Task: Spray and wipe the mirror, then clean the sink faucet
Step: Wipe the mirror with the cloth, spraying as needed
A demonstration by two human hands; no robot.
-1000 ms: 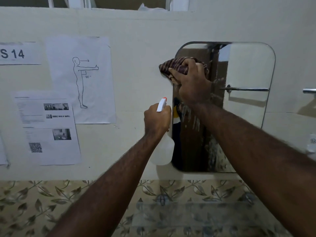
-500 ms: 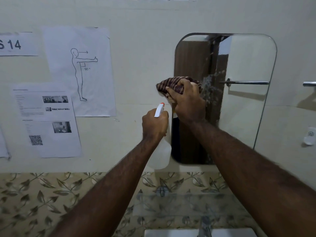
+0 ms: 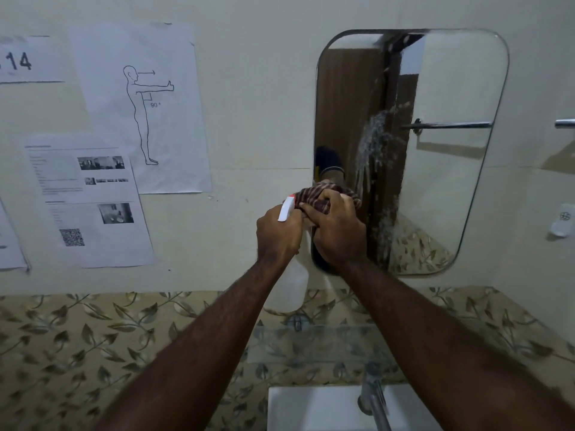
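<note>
A rounded wall mirror (image 3: 448,88) hangs right of centre, streaked with wet spray down its middle. My right hand (image 3: 337,233) presses a striped maroon cloth (image 3: 320,197) against the mirror's lower left edge. Just to its left, my left hand (image 3: 278,236) grips a white spray bottle (image 3: 292,290) with a white and red nozzle, its body hanging below my fist. The chrome faucet (image 3: 373,399) rises over the white sink (image 3: 311,409) at the bottom of the view.
Several printed paper sheets (image 3: 140,104) are taped to the cream wall at left. A leaf-patterned tile band (image 3: 62,337) runs below. A glass shelf (image 3: 311,343) sits above the sink. A chrome bar end (image 3: 564,123) and a white wall hook (image 3: 561,220) are at right.
My right hand has dragged the cloth down the mirror's left side from near the top to the lower edge. The view tilted down, bringing the sink and faucet in.
</note>
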